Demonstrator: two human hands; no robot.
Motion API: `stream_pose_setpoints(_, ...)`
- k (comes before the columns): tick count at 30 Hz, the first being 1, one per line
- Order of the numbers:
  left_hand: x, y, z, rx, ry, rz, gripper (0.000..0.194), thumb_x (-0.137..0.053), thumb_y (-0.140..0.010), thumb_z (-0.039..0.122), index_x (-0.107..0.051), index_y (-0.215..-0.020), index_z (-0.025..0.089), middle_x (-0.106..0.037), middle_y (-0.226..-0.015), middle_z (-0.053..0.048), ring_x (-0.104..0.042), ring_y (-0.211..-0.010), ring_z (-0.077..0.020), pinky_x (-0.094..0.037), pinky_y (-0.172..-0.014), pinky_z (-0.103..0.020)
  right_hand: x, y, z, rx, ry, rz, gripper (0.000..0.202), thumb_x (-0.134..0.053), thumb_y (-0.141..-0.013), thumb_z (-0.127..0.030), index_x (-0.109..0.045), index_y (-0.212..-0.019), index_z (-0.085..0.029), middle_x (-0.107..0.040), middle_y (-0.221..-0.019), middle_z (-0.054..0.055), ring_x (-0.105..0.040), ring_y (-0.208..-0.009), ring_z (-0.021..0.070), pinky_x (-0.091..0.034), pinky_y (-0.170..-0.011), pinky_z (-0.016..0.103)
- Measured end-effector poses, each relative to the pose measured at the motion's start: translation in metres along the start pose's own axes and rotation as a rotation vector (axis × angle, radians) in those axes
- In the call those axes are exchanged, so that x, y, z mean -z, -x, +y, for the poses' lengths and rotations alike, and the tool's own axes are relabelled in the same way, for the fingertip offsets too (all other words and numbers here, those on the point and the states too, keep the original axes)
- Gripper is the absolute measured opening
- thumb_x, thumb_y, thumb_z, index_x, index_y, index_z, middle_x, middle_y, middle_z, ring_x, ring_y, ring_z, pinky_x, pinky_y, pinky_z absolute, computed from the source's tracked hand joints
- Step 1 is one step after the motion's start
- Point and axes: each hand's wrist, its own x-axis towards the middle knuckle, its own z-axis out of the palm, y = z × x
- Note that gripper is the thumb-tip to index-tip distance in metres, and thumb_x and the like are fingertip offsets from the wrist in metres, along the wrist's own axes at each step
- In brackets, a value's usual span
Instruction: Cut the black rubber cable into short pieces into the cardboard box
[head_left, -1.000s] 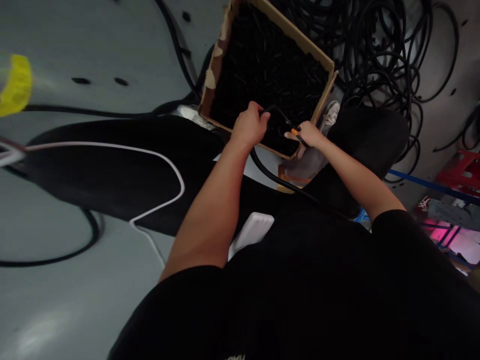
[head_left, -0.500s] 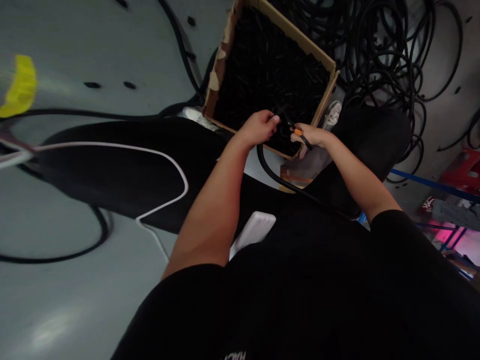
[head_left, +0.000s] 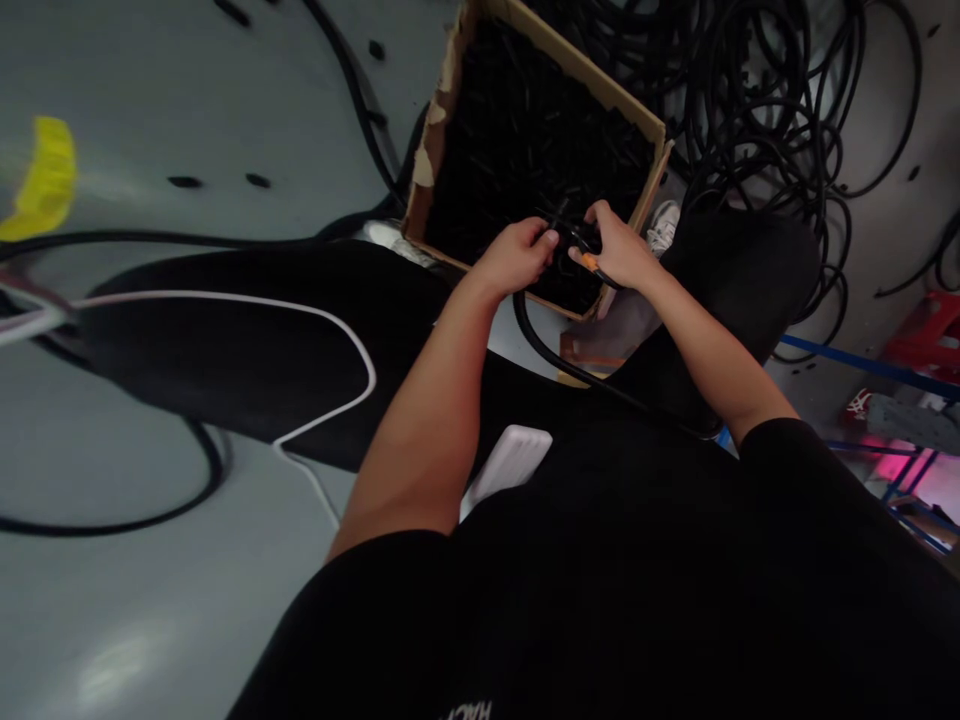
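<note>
My left hand (head_left: 520,255) is closed on a black hose (head_left: 534,338), near its end. From that hand the hose curves down and back over my lap. My right hand (head_left: 621,250) is around a pair of cutters with black and orange handles (head_left: 590,262), thumb and fingers spread wide on them. The dark jaws point toward the hose end beside my left fingertips; whether they touch it is hard to see. Both hands are over the near edge of a cardboard box (head_left: 592,75) filled with short black pieces.
Coils of black hose (head_left: 787,110) are heaped on the floor at upper right. More hose (head_left: 150,238) runs across the left. A white cable (head_left: 330,312) crosses my leg, and a white power bank (head_left: 516,460) sits on my lap. Small black pieces (head_left: 185,182) are scattered about.
My right hand's fingers have spread and risen slightly, opening the cutters' handles. My left hand stays nearly in place on the hose. The whole view has shifted a little.
</note>
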Motion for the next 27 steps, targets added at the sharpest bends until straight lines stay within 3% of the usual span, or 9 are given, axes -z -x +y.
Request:
stream_pose_setpoints(8, 0.000, 0.002, 0.001, -0.044, 0.011, 0.047, 0.028, -0.057, -0.116, 0.042, -0.073, -0.114, 0.019, -0.068, -0.090, -0.008, -0.076, -0.098, -0.0302, -0.068, -0.110, -0.055, 0.017, 0.011, -0.024, -0.038, 0.079, -0.007, 0.048, -0.079, -0.110, -0.045, -0.053, -0.142, -0.021, -0.064, -0.148, 0.015, -0.069, -0.137, 0.0351, -0.057, -0.121, 0.048)
stream_pose_setpoints(18, -0.003, -0.002, -0.004, -0.027, -0.100, 0.142, 0.028, -0.054, -0.117, 0.041, -0.072, -0.109, 0.020, -0.080, -0.103, -0.015, -0.080, -0.117, -0.0370, -0.062, -0.120, -0.052, 0.018, 0.013, -0.032, -0.076, 0.045, -0.003, 0.030, -0.075, -0.106, -0.030, -0.057, -0.129, -0.023, -0.070, -0.131, 0.012, -0.072, -0.131, 0.0372, -0.057, -0.114, 0.047)
stream_pose_setpoints(24, -0.006, -0.009, -0.017, 0.059, -0.143, 0.232, 0.024, -0.069, -0.112, 0.042, -0.072, -0.121, 0.020, -0.081, -0.126, -0.022, -0.077, -0.134, -0.0429, -0.057, -0.129, -0.057, 0.011, 0.011, -0.030, -0.132, 0.023, -0.037, 0.027, -0.073, -0.098, -0.017, -0.060, -0.120, -0.025, -0.075, -0.114, 0.010, -0.074, -0.119, 0.0365, -0.058, -0.109, 0.046)
stream_pose_setpoints(27, -0.004, -0.010, -0.023, 0.047, -0.081, 0.205, 0.030, -0.068, -0.115, 0.049, -0.071, -0.127, 0.022, -0.080, -0.115, -0.018, -0.080, -0.127, -0.0409, -0.061, -0.123, -0.062, 0.007, 0.009, -0.024, -0.155, 0.036, -0.041, 0.027, -0.072, -0.096, -0.014, -0.060, -0.117, -0.026, -0.076, -0.112, 0.008, -0.074, -0.116, 0.0339, -0.058, -0.106, 0.042)
